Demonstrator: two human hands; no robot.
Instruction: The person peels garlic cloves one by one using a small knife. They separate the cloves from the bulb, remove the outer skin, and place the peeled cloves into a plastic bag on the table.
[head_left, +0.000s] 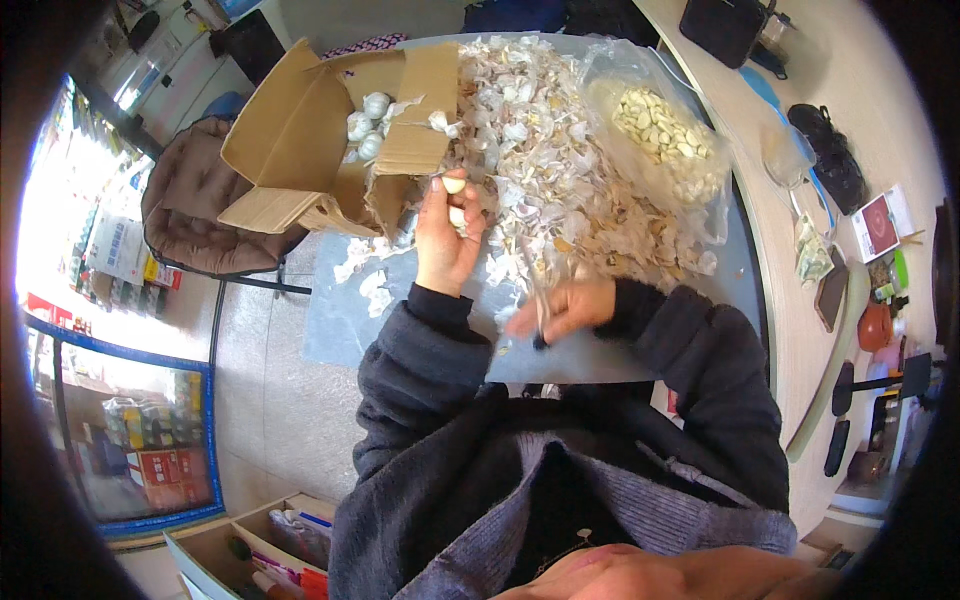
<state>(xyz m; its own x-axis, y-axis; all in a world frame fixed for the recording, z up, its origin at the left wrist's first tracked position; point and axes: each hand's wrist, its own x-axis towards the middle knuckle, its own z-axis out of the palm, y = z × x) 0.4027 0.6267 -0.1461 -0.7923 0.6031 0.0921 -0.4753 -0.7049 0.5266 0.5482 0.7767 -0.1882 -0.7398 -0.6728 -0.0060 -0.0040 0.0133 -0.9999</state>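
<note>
My left hand (446, 244) is raised beside the cardboard box, with a peeled garlic clove (453, 184) between thumb and fingertips. More pale garlic (457, 217) shows against its palm. My right hand (577, 306), blurred, grips a slim tool (541, 289) that looks like a small knife; its dark end points toward my body. Whole garlic bulbs (367, 126) lie inside the open cardboard box (289, 139). A large heap of garlic skins (547, 142) covers much of the grey table. Peeled cloves (652, 120) fill a clear plastic bag (718, 161) at the right.
A padded brown chair (206, 195) stands left of the table (337, 330). Along the right runs a wooden counter (757, 150) with a phone (830, 296), a clear cup (787, 157) and a black bag (724, 30). An open drawer (247, 517) is at lower left.
</note>
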